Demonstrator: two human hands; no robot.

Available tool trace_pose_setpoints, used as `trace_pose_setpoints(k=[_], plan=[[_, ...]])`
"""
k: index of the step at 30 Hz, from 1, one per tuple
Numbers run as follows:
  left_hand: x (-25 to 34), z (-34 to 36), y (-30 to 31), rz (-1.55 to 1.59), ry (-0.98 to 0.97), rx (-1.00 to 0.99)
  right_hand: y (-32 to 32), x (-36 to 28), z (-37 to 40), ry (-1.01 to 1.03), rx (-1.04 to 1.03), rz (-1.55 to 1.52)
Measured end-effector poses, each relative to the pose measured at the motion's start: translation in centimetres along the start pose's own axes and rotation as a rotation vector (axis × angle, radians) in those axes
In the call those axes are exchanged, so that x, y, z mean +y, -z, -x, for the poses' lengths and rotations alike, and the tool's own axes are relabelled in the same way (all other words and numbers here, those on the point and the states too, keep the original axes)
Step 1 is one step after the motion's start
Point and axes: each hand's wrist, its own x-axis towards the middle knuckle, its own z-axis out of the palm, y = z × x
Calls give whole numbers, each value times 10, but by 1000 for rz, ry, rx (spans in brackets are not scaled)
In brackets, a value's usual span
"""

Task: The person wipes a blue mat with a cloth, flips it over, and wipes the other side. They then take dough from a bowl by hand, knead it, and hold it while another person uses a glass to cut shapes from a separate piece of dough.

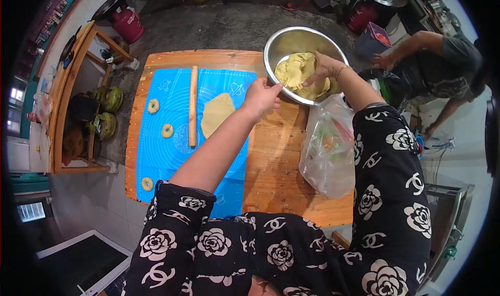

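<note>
The left hand [262, 99] has its thumb and forefinger together on the rim of the steel bowl [274, 40], just right of it. The right hand [325, 69] is inside that bowl, thumb and fingers set apart on the dough [296, 71]. Beyond both hands the bowl reaches past the far edge of the bench [281, 155]. Bare wood lies on the near side of the left hand, between the blue mat [172, 95] to its left and the plastic bag [328, 155], which sits below the right hand by the bench's right side.

The right hand's fingertips are lost against the dough, so how firmly it grips I cannot tell. The left forearm [213, 155] covers part of the mat and the edge of the flat dough sheet [216, 113]; the bag's contents are blurred.

The dough under the right hand is a pale yellow, uneven lump. Left of the left hand come the smooth sheet, then the rolling pin [193, 108], then three dough rings [167, 131], well apart from one another.
</note>
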Motion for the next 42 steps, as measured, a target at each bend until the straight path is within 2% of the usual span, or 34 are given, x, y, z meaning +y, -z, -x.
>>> trace_pose_setpoints(k=[4,8,11,13,16,22,28,29,32,33,36,41,42], plan=[[-5,-28,-8,102,21,-93,-14,12,-15,-35,-54,-49],[-12,-39,-20,132,-9,-31,-12,-3,-7,-147,-65,80],[-8,-37,-26,129,-25,71,-16,-9,-6,-154,14,177],[-11,-37,-25,150,-55,39,-14,-20,2,-145,58,193],[-17,-39,-22,139,-99,-7,-13,-37,12,-236,146,272],[-17,-35,-27,107,-146,98,-37,-13,-7,-161,330,217],[-28,-45,-27,141,-154,89,-14,-7,4,-37,122,155],[-30,-46,-27,152,-155,79,-5,-12,19,-128,165,104],[-26,-46,-25,151,-134,37,8,-1,21,-91,-69,-11],[-26,-46,-26,159,-137,35,-16,21,2,-36,-25,-25],[-30,-45,-25,187,-135,28,-32,22,0,37,112,-51],[-21,-36,-28,267,-107,1,-30,17,-12,-153,63,11],[-17,-34,-28,260,-98,-3,-24,0,-3,-214,73,40]])
